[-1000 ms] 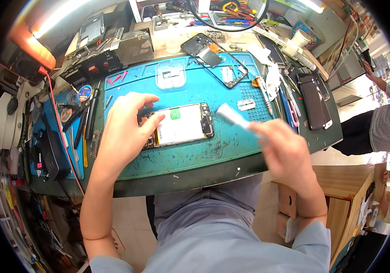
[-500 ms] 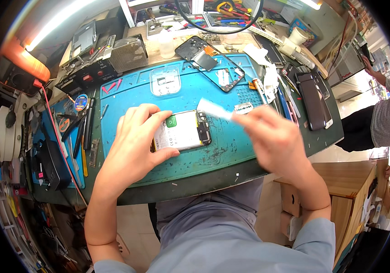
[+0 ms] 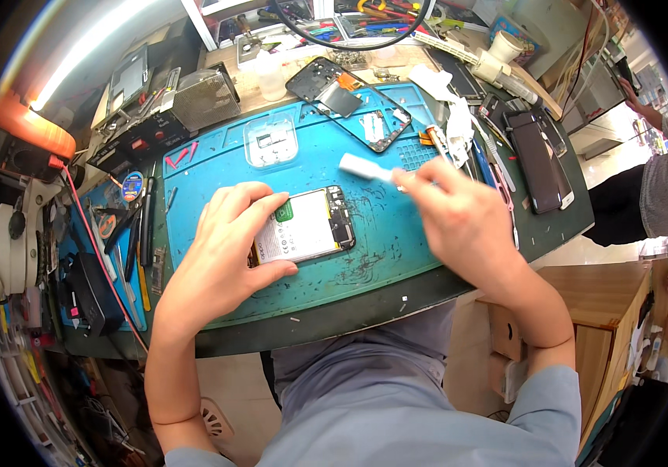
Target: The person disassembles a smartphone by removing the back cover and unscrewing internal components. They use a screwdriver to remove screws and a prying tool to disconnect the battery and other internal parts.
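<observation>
An opened phone (image 3: 303, 226) lies on the blue work mat (image 3: 272, 300), its white battery with a green patch exposed and dark parts at its right end. My left hand (image 3: 221, 241) grips the phone's left end, thumb on the near edge and fingers on the far one. In my right hand (image 3: 458, 206) is a small white brush (image 3: 365, 167), pinched by its handle. The brush head hangs above the mat, just beyond the phone's right end and apart from it. My right fingers hide the end of the handle.
A clear plastic box (image 3: 271, 140) with small parts sits beyond the phone, and a dark phone frame (image 3: 349, 101) lies at the back. Pens and tweezers (image 3: 490, 167) and a dark phone (image 3: 538, 159) are on the right. A power supply (image 3: 143, 128) stands back left.
The brush has shifted from close above the phone's right end to a little farther off, and its head now shows more sharply. My left hand keeps its hold on the phone.
</observation>
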